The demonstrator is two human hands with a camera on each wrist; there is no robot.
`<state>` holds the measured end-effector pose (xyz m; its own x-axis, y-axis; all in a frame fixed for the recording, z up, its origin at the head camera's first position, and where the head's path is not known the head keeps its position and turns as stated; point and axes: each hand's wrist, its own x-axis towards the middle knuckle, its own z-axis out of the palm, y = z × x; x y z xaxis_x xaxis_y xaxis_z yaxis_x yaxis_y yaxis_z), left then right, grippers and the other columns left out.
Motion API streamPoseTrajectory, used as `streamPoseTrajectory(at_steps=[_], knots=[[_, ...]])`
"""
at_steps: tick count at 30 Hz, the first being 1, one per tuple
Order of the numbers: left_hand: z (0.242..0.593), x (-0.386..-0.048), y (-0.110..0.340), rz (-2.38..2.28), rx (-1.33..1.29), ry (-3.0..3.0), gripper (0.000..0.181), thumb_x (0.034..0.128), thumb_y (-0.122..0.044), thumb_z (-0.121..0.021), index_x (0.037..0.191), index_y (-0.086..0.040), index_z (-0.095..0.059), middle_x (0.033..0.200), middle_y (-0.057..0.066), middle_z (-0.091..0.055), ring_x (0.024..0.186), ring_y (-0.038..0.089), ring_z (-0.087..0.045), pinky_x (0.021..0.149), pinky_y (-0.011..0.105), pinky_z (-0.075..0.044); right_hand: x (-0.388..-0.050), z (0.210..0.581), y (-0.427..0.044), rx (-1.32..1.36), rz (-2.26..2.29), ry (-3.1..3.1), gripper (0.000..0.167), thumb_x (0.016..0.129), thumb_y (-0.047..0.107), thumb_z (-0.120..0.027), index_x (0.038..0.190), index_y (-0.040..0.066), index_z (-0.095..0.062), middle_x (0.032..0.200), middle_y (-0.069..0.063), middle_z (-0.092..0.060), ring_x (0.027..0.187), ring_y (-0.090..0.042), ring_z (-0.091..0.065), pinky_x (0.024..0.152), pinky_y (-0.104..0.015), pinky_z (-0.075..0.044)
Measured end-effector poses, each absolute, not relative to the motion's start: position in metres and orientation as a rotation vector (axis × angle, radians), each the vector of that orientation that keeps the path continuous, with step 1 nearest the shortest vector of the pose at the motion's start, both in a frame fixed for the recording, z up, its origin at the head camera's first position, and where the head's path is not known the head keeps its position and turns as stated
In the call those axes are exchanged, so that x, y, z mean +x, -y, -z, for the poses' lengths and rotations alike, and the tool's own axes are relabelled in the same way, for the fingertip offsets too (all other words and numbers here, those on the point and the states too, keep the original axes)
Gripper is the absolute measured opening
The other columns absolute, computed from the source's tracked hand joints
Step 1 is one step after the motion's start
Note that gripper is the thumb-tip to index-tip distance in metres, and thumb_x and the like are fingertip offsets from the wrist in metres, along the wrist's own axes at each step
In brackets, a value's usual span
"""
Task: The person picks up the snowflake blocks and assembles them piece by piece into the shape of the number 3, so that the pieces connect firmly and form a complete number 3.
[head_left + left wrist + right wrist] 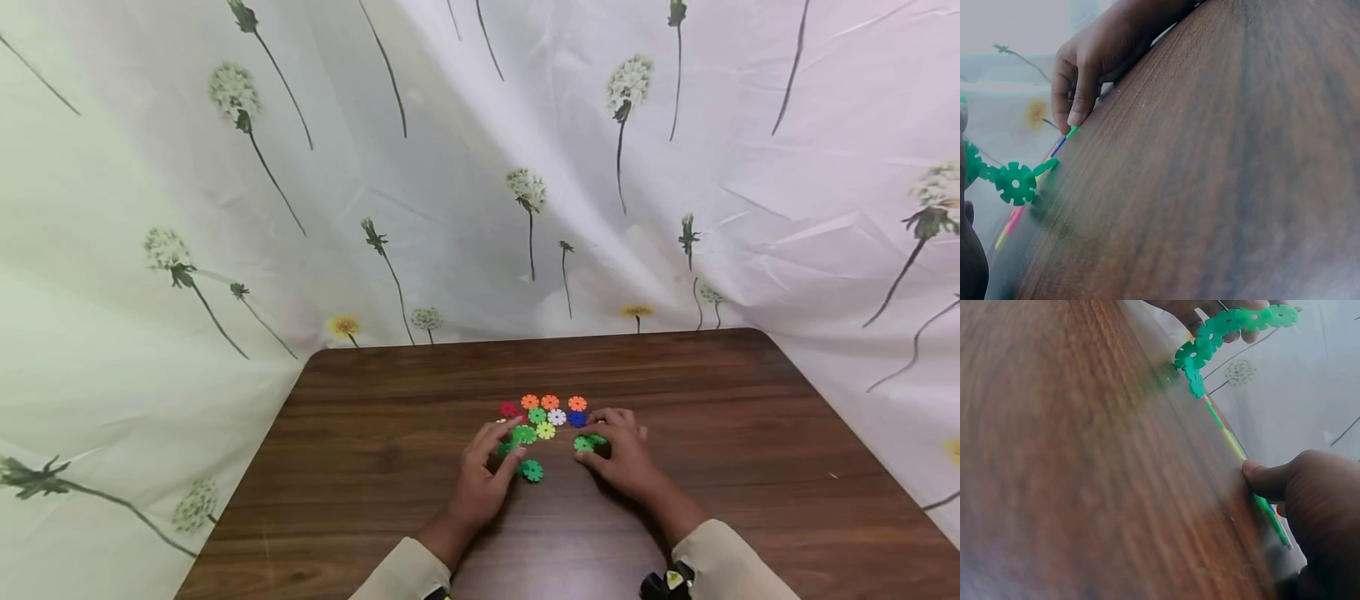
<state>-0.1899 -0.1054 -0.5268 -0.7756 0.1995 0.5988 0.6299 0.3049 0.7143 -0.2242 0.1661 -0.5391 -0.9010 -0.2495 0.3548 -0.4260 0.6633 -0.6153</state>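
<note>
My left hand holds a curved chain of green notched plastic discs joined at their slots, just above the table. One end of the chain hangs low, close to the tabletop; part is hidden behind the fingers. On the right, my right hand has its thumb and fingertips on a loose green notched disc lying on the table. A second green piece shows partly under those fingers. In the left wrist view, the right fingertips pinch down on a green edge at the table surface.
Beyond the hands lie several loose notched discs: orange, red, green, white, yellow and blue. The brown wooden table ends at a flower-printed white sheet.
</note>
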Motion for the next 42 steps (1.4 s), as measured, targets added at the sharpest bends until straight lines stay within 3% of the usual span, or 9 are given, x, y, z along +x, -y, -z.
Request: streamPoseTrajectory(at_steps=[7,13,17,21,24,29,35,42], knots=[[0.526,-0.19,0.106,1.464,-0.746,2.173,0.044,0.1073,-0.01,-0.07,0.15,-0.019,-0.065,0.125,0.004,-0.072,0.112,0.022,-0.069,0.096,0.04,-0.06,-0.223,0.534,-0.163,0.507,-1.107,2.687,0.021,0.091,0.016,-0.09,0.111,0.013,-0.083,0.129,-0.009,-0.066,0.133,-0.04,-0.047,0.099,-0.061,-0.023],[0.525,-0.188,0.107,1.465,-0.753,2.161,0.044,0.1068,-0.009,-0.07,0.15,-0.019,-0.065,0.125,0.005,-0.072,0.11,0.019,-0.067,0.093,0.041,-0.06,-0.223,0.534,-0.162,0.488,-1.116,2.677,0.022,0.089,0.016,-0.091,0.104,0.02,-0.076,0.128,-0.008,-0.07,0.133,-0.038,-0.049,0.1,-0.062,-0.024],[0.523,-0.187,0.107,1.477,-0.739,2.176,0.044,0.1072,-0.011,-0.07,0.15,-0.02,-0.064,0.126,0.004,-0.072,0.106,0.018,-0.065,0.088,0.039,-0.058,-0.222,0.536,-0.16,0.503,-1.094,2.644,0.026,0.087,0.013,-0.093,0.104,0.019,-0.075,0.113,-0.001,-0.074,0.121,-0.029,-0.055,0.1,-0.057,-0.023],[0.524,-0.187,0.107,1.483,-0.731,2.183,0.045,0.1071,-0.011,-0.071,0.151,-0.02,-0.063,0.126,0.005,-0.072,0.105,0.019,-0.064,0.087,0.038,-0.058,-0.221,0.537,-0.159,0.559,-1.076,2.576,0.025,0.087,0.009,-0.092,0.105,0.016,-0.077,0.096,0.006,-0.067,0.104,-0.019,-0.056,0.099,-0.054,-0.022],[0.525,-0.188,0.108,1.492,-0.731,2.178,0.045,0.1069,-0.011,-0.071,0.151,-0.02,-0.063,0.126,0.006,-0.072,0.105,0.02,-0.064,0.087,0.038,-0.057,-0.22,0.537,-0.158,0.605,-1.06,2.503,0.026,0.088,0.007,-0.091,0.107,0.014,-0.076,0.092,0.008,-0.065,0.096,-0.014,-0.057,0.098,-0.053,-0.024],[0.525,-0.189,0.108,1.492,-0.728,2.194,0.046,0.1075,-0.013,-0.07,0.151,-0.022,-0.062,0.126,0.003,-0.071,0.107,0.019,-0.064,0.09,0.037,-0.057,-0.218,0.536,-0.157,0.663,-1.044,2.378,0.029,0.09,0.003,-0.087,0.116,0.009,-0.076,0.096,0.005,-0.07,0.091,-0.012,-0.062,0.096,-0.048,-0.028],[0.526,-0.189,0.108,1.497,-0.722,2.213,0.045,0.1087,-0.016,-0.069,0.152,-0.023,-0.062,0.131,0.0,-0.071,0.112,0.013,-0.064,0.096,0.038,-0.058,-0.216,0.53,-0.155,0.743,-1.01,2.308,0.025,0.091,0.003,-0.086,0.114,0.009,-0.082,0.099,0.003,-0.078,0.093,-0.014,-0.067,0.092,-0.045,-0.033],[0.526,-0.189,0.108,1.478,-0.74,2.191,0.045,0.1082,-0.014,-0.07,0.152,-0.021,-0.063,0.131,0.003,-0.071,0.113,0.012,-0.064,0.094,0.037,-0.059,-0.214,0.528,-0.152,0.724,-1.02,2.331,0.044,0.087,0.007,-0.088,0.13,0.008,-0.078,0.11,-0.002,-0.08,0.103,-0.022,-0.071,0.096,-0.05,-0.038]])
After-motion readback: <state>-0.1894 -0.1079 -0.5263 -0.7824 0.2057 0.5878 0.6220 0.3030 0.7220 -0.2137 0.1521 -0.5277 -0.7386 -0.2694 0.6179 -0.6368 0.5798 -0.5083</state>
